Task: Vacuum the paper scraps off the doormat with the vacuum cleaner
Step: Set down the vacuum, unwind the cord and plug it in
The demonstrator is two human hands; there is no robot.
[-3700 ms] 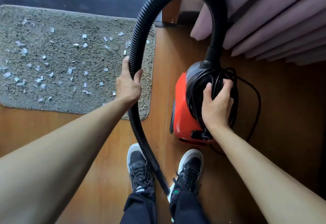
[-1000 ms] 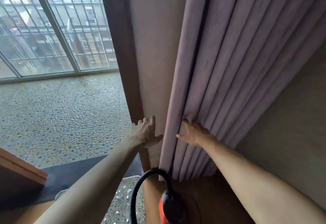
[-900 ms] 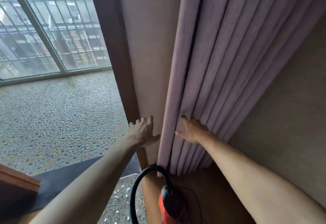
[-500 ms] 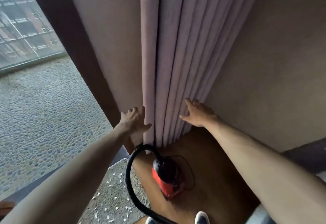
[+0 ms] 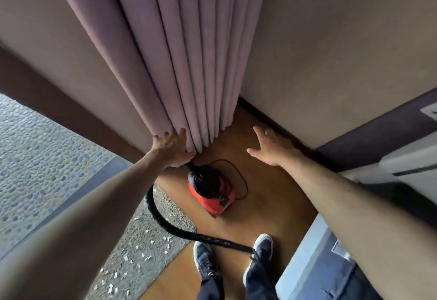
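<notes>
I see my left hand (image 5: 172, 148) flat on the curtain (image 5: 177, 51), right hand (image 5: 272, 148) spread, empty; below them a red vacuum cleaner (image 5: 212, 193), black ribbed hose (image 5: 156, 214) crossing the scrap-strewn doormat (image 5: 142, 240).

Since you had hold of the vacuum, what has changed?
Both hands let go: the left hand released the hose and now touches the curtain; the right hand released the vacuum cleaner and hovers open. Paper scraps still lie on the doormat.

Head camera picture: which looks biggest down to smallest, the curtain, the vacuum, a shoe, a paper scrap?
1. curtain, biggest by far
2. vacuum and shoe: look nearly alike, and the shoe is nearer the camera, so unranked
3. paper scrap, tiniest
</notes>
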